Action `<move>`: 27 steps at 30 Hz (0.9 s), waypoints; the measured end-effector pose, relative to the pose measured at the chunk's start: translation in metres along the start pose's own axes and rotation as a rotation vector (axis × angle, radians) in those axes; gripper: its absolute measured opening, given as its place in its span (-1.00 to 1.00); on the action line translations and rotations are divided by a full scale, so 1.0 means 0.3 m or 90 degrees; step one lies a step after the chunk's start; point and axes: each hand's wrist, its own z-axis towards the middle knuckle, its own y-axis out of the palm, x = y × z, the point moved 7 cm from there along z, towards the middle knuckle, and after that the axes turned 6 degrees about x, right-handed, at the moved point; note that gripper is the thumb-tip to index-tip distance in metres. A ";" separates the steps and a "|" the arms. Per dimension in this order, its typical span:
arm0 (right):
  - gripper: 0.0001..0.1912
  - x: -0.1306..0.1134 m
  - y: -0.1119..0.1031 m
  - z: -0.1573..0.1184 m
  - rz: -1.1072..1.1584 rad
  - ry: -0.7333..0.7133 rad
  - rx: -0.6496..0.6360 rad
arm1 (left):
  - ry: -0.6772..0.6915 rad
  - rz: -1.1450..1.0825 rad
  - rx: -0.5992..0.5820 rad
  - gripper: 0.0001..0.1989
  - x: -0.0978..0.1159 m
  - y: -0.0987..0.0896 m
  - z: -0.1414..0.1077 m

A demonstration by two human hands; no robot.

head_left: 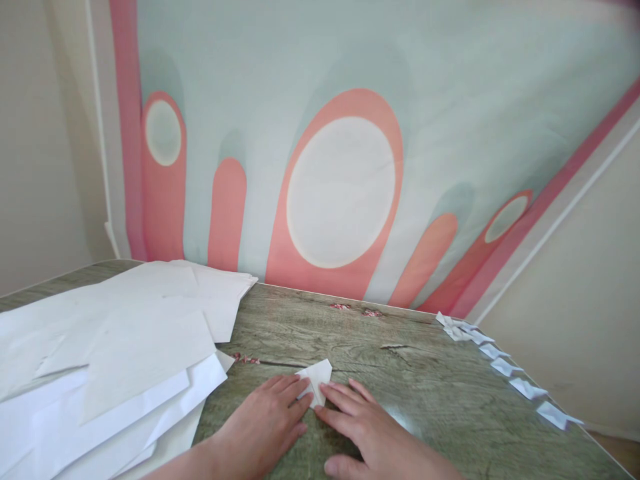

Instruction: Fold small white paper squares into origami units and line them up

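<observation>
- While the left hand lies palm down with its fingers stretched out, its fingertips rest on the left side of a small folded paper; it is not clenched, and it presses from above.
- Opposite it, the right hand is loose and spread, its index and middle fingers touching the paper's right side and near edge, its thumb apart from the paper, over the table.
- Between both hands, the folded paper is white, lies flat near the front middle of the table and shows creases, with one corner pointing away from the person.
- Across the left of the table spreads a loose pile of paper sheets, overlapping at different angles, just beside the left hand and forearm.
- Along the right edge of the table runs a row of small folded pieces, well apart from the hands; those at the far end bunch together and overlap.
- The tabletop has a grey-brown wood pattern with small reddish patches near its far edge.
- Behind the table hangs a pale green backdrop with pink rounded columns and white ovals.
</observation>
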 end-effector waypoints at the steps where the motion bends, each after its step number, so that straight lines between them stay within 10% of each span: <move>1: -0.36 -0.001 -0.001 0.000 0.003 0.001 0.003 | -0.004 -0.001 -0.002 -0.67 -0.001 0.001 0.000; 27: -0.31 0.005 0.059 0.023 -0.090 -0.020 0.074 | 0.019 0.105 0.032 -0.66 0.004 0.037 -0.024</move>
